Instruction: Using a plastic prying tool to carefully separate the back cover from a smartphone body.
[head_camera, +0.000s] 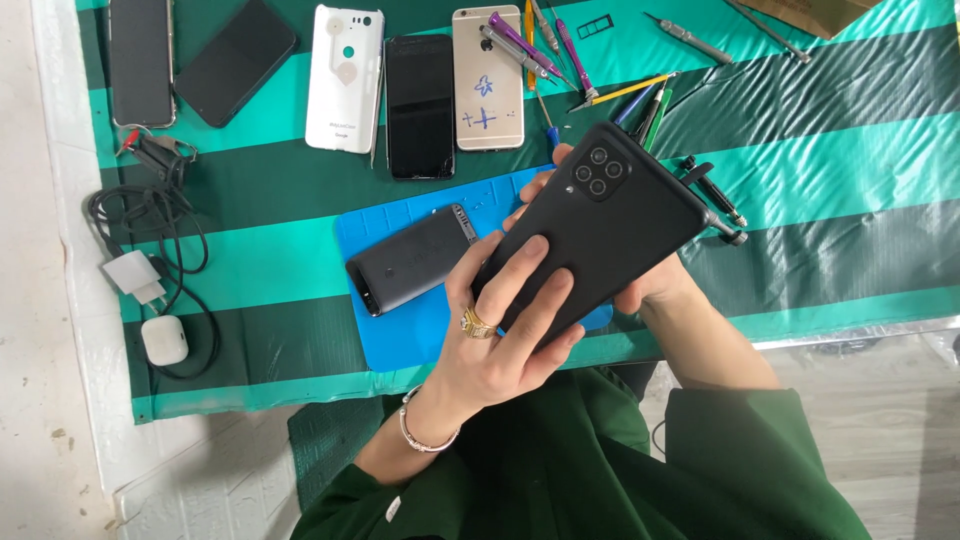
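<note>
I hold a black phone (610, 225) back side up, its square camera cluster toward the far end, above a blue work mat (400, 215). My left hand (500, 335), with a gold ring and a wrist bracelet, lays its fingers across the phone's near end. My right hand (655, 290) grips it from beneath and is mostly hidden; its fingertips show at the phone's far-left edge. A dark grey phone (412, 258) lies back up on the mat, just left of my left hand.
On the green striped cloth (820, 160) lie several more phones: two dark (235, 60), one white (345, 78), one with cracked glass (420, 105), one gold (487, 85). Screwdrivers and pry tools (560, 50) are scattered at the far right. Charger and cable (150, 255) sit left.
</note>
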